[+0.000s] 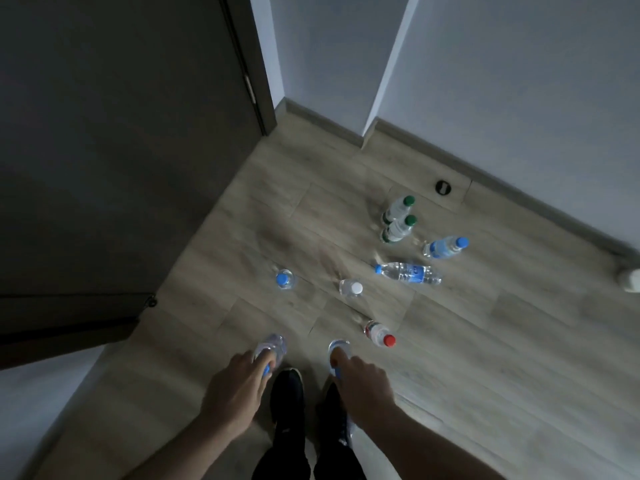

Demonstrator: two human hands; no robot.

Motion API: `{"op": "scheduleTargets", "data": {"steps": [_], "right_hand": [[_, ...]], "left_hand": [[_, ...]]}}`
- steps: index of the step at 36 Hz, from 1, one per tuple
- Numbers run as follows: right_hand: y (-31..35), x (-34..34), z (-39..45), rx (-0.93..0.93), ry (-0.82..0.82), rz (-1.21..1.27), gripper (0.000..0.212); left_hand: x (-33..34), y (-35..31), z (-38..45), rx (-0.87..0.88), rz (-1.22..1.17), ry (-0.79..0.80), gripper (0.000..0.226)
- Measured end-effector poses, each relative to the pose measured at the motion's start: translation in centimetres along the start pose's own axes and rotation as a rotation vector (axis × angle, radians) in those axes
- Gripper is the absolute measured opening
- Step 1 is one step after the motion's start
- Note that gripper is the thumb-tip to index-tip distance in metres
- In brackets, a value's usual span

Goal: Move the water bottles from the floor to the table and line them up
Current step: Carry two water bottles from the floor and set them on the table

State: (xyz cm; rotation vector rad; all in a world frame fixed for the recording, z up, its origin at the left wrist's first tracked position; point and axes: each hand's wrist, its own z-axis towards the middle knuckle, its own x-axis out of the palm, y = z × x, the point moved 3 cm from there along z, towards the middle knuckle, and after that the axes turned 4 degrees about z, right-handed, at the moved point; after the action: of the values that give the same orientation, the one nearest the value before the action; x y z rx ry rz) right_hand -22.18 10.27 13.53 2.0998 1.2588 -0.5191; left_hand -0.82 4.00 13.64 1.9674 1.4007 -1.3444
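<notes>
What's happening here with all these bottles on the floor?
A person is gathering water bottles off the wooden floor. The left hand grips one blue-capped bottle by its top, and the right hand grips another. Seven more are still on the floor ahead, one lying on its side. No table is in view.

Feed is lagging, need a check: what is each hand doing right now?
Left hand: gripping a blue-capped bottle by its top.
Right hand: gripping another bottle by its top.
</notes>
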Motion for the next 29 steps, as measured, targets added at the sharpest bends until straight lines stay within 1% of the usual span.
{"op": "scheduleTargets", "data": {"steps": [3, 8, 13, 16, 23, 26, 29], "right_hand": [[1.4, -4.7, -7.1, -0.033, -0.055, 0.005, 0.028], [3.7, -12.4, -18.2, -0.024, -0.155, 0.117, 0.029], [6.0, -17.7, -27.4, 0.006, -0.311, 0.231, 0.023], [7.0, -19.0, -31.8, 0.024, -0.393, 0.286, 0.018], [7.4, -19.0, -39.5, 0.200, -0.532, 0.452, 0.019], [6.7, -19.2, -42.3, 0.221, -0.599, 0.520, 0.017], [5.3, -19.2, -44.6, 0.218, -0.656, 0.585, 0.016]], "left_hand": [[-6.9, -2.8, -5.1, -0.002, 0.003, -0.038, 0.034], [-17.3, -7.2, -12.3, -0.007, -0.063, -0.102, 0.037], [-25.4, -10.4, -18.0, -0.018, -0.069, -0.145, 0.027], [-28.0, -11.7, -20.5, 0.009, -0.098, -0.178, 0.025], [-32.0, -15.2, -24.2, 0.137, -0.161, -0.188, 0.025], [-33.5, -17.3, -25.3, 0.206, -0.210, -0.194, 0.024], [-35.0, -20.0, -26.2, 0.280, -0.187, -0.231, 0.023]]}}
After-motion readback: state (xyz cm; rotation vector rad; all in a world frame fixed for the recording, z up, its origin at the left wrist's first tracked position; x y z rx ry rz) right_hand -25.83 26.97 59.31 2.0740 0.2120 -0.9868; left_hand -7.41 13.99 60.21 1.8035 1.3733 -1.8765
